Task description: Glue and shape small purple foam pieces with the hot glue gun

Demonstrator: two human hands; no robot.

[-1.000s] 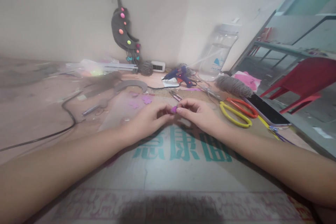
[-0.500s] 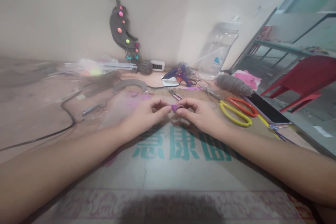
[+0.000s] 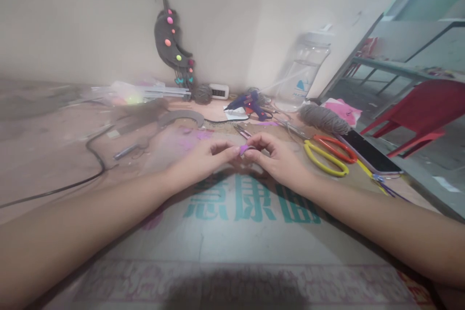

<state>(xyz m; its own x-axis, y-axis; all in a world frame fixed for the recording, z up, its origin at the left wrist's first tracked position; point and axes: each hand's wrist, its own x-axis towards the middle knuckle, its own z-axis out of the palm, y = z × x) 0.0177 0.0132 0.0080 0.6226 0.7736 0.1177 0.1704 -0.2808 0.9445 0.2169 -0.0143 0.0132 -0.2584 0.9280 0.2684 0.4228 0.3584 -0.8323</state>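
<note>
Between my fingertips is a small purple piece [image 3: 243, 149], maybe felt or foam; its exact shape is partly covered by the fingers. My left hand [image 3: 212, 156] pinches its left side with thumb and forefinger. From the other side my right hand [image 3: 274, 156] grips it between thumb and bent fingers. Both hands hover over a printed board [image 3: 232, 242] with teal characters. Flat purple cut-outs [image 3: 192, 138] lie just beyond my left hand. Small thread snips [image 3: 242, 131] rest behind the fingertips.
Scissors [image 3: 327, 157] with red and yellow handles and a phone [image 3: 370, 151] lie at right. Behind are a glue gun [image 3: 249, 103], grey yarn [image 3: 323, 118] and a water bottle [image 3: 303, 72]. A black cable [image 3: 96, 169] runs at left. A decorated grey crescent [image 3: 169, 38] hangs on the wall.
The purple piece has turned slightly between my fingers, and the fingertips have shifted around it. Both hands stay in nearly the same place.
</note>
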